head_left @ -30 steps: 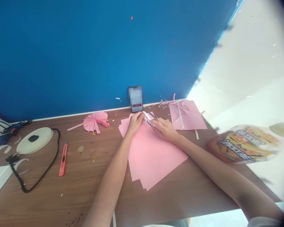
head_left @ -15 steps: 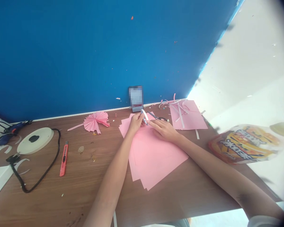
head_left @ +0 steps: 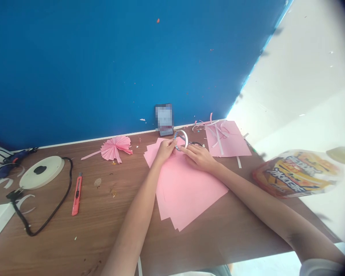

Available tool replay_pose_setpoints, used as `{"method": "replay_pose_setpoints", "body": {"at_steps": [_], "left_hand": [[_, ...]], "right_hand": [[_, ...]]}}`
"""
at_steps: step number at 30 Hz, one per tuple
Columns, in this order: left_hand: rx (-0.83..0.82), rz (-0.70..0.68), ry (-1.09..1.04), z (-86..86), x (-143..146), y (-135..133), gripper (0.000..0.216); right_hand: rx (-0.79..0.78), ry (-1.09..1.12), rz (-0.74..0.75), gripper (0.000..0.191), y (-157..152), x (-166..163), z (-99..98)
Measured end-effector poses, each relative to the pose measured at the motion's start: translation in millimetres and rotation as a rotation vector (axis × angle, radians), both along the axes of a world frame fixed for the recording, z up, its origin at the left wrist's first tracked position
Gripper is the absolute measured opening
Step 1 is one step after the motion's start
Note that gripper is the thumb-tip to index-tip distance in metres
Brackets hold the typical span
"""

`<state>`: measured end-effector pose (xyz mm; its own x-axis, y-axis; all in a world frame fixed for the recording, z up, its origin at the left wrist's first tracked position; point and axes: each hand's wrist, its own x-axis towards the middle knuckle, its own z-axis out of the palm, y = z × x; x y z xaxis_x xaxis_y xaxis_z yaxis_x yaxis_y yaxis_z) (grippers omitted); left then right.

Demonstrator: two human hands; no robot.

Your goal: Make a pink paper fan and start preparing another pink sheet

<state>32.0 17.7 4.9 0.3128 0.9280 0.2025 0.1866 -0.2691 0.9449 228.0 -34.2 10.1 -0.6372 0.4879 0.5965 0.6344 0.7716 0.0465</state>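
My left hand [head_left: 164, 149] pinches a small ring-shaped roll of tape [head_left: 181, 138] and holds it upright over the far end of a stack of pink paper sheets [head_left: 184, 188]. My right hand [head_left: 199, 156] rests on the pink sheets with its fingertips on the lower right of the roll. Dark scissors [head_left: 197, 144] lie just behind my right hand, partly hidden by it.
On the brown table: a pink pleated paper fan [head_left: 115, 147], an orange utility knife [head_left: 77, 193], a white round device [head_left: 41, 171] with a black cable, a glue gun [head_left: 8, 160] far left, another pink sheet with paper strips [head_left: 225, 138], a phone [head_left: 164, 119] against the blue wall, a snack bag [head_left: 296, 173] right.
The tape roll has been turned from lying flat between my fingers to standing upright, so its ring shape shows. Both hands stayed over the far end of the pink sheets.
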Motion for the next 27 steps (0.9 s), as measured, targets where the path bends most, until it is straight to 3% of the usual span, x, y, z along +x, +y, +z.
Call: {"method": "replay_pose_setpoints", "body": {"at_steps": [8, 19, 27], "left_hand": [[0.031, 0.059, -0.157, 8.1, 4.7, -2.5, 0.031], [0.063, -0.001, -0.057, 4.9, 4.8, 0.5, 0.020], [0.031, -0.036, -0.068, 0.7, 4.3, 0.8, 0.028]], "right_hand": [[0.031, 0.184, -0.009, 0.022, -1.6, -0.1, 7.1], [0.115, 0.163, -0.026, 0.029, -0.6, -1.3, 2.2], [0.070, 0.234, -0.067, 0.031, 3.1, 2.9, -0.4]]}}
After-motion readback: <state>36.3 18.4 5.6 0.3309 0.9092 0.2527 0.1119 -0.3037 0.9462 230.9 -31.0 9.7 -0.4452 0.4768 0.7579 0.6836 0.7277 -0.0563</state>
